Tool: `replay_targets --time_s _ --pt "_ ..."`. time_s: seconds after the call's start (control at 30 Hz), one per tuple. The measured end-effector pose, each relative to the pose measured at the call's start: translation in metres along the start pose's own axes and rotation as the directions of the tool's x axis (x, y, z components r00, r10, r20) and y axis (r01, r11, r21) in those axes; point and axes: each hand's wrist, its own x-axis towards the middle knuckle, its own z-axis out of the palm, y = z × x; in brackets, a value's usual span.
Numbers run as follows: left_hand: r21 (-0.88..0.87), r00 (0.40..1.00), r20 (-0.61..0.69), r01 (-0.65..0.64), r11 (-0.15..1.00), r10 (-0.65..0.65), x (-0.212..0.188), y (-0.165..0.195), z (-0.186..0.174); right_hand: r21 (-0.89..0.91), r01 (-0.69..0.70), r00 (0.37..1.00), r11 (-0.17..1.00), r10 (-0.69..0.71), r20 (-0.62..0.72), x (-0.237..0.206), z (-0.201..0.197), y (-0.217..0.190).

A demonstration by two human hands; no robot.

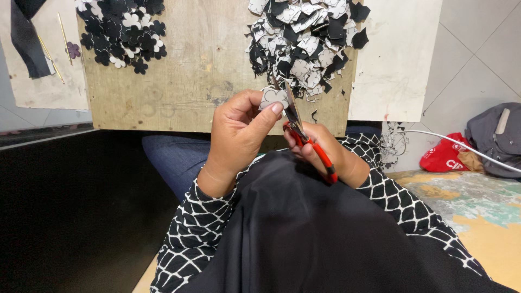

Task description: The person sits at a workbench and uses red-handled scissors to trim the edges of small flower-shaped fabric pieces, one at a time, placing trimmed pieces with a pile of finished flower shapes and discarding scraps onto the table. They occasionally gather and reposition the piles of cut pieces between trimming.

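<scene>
My left hand (239,133) pinches a small white flower-shaped cutout (273,97) between thumb and fingers. My right hand (325,149) grips red-handled scissors (304,135), whose blades point up and meet the cutout's right edge. Both hands hover above my lap, in front of a wooden board (201,70). On the board's far right lies a heap of black and white offcuts (304,38). At its far left lies a pile of finished black and white flower shapes (122,30).
A black cloth (304,233) covers my lap. A white board (396,59) lies right of the wooden one. A red bag (445,154), a grey bag (496,135) and a white cable (461,144) lie on the floor at right. Thin sticks (51,51) rest at far left.
</scene>
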Motion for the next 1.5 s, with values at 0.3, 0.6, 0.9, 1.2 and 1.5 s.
replay_targets --time_s 0.3,0.6,0.9,1.2,1.5 --pt "0.068 0.999 -0.039 0.017 0.998 -0.014 0.001 -0.002 -0.006 -0.124 0.047 0.999 0.991 -0.047 0.001 0.003 0.002 -0.015" --pt "-0.016 0.998 -0.056 0.010 1.000 -0.011 0.002 -0.002 -0.008 -0.172 0.080 0.997 0.982 -0.077 0.025 0.004 -0.001 -0.011" --pt "-0.040 0.996 -0.088 -0.009 0.999 0.005 0.004 -0.007 -0.009 -0.175 0.038 0.999 0.984 -0.041 -0.014 0.000 0.003 -0.008" --pt "0.004 0.999 -0.042 0.011 1.000 -0.011 0.002 -0.004 -0.010 -0.147 0.013 0.999 0.989 -0.008 0.034 -0.002 0.005 -0.014" --pt "0.010 0.998 -0.051 0.042 0.999 -0.042 0.003 -0.001 -0.013 -0.247 0.062 0.998 0.967 -0.058 0.022 0.000 0.001 -0.011"
